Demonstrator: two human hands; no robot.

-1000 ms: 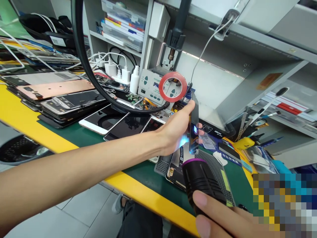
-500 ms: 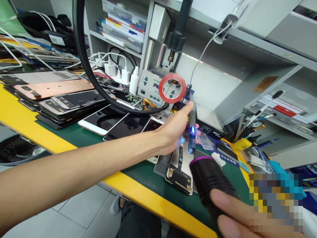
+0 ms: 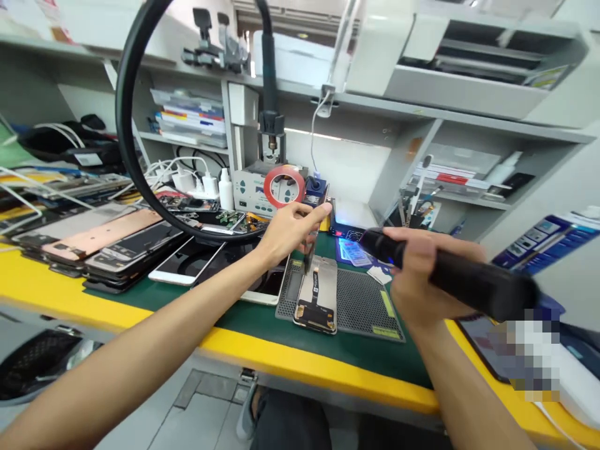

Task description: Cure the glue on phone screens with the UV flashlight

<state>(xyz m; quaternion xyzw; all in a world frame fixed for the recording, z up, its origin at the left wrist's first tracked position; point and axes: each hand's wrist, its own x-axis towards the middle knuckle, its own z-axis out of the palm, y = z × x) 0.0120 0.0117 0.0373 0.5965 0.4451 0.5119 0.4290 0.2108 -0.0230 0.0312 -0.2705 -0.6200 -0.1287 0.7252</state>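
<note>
My left hand (image 3: 289, 232) grips a thin, dark phone-sized panel (image 3: 309, 253), seen nearly edge-on and tilted above the bench. My right hand (image 3: 422, 272) is closed around a black flashlight (image 3: 450, 269), its head pointing left. Bluish-violet light falls on the small cards (image 3: 352, 253) behind it. Below the panel, a phone screen assembly (image 3: 320, 290) lies back side up, its black flex cable showing, on a grey perforated mat (image 3: 368, 306). The left fingers behind the panel are partly hidden.
Several phone screens (image 3: 185, 259) lie left of the mat, beside a stack of phone parts (image 3: 131, 247). A control box (image 3: 255, 190) with a red tape roll (image 3: 284, 187) stands behind. A thick black hose (image 3: 124, 119) arches over the left side. Shelves (image 3: 492, 128) rise at the back.
My view has shifted back, showing more bench and shelving. The flashlight has swung up and away from the panel, now pointing left; its blue glow has left the panel. Both holds continue.
</note>
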